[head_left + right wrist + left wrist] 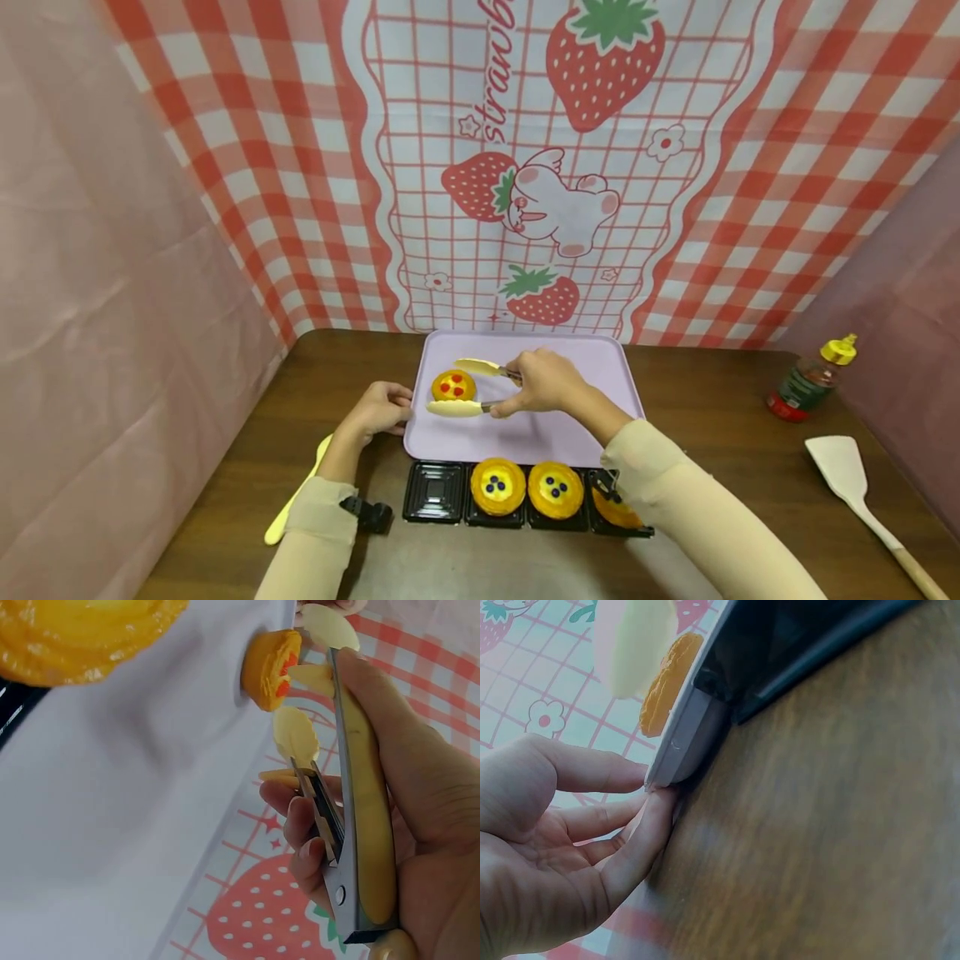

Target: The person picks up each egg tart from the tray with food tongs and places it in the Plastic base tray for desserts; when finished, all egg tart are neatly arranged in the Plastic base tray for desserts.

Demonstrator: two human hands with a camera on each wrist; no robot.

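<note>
On the left part of a pale lilac tray [585,433] sits a small tart [453,387] with red pieces on top. My right hand [546,382] grips a pair of tongs [367,817] with yellow handles and pale yellow tips. The tongs are spread, one tip beyond the tart and the other on its near side; whether they touch it I cannot tell. At the tray's left edge, my left hand [381,408] pinches the rim between thumb and fingers, as the left wrist view shows.
Along the tray's near side runs a row of black plastic trays [433,492]; several hold tarts [556,490], two visibly topped with dark berries. A yellow utensil [300,492] lies left. At right are a sauce bottle [808,383] and a white spatula [840,471]. A checked cloth [480,283] hangs behind.
</note>
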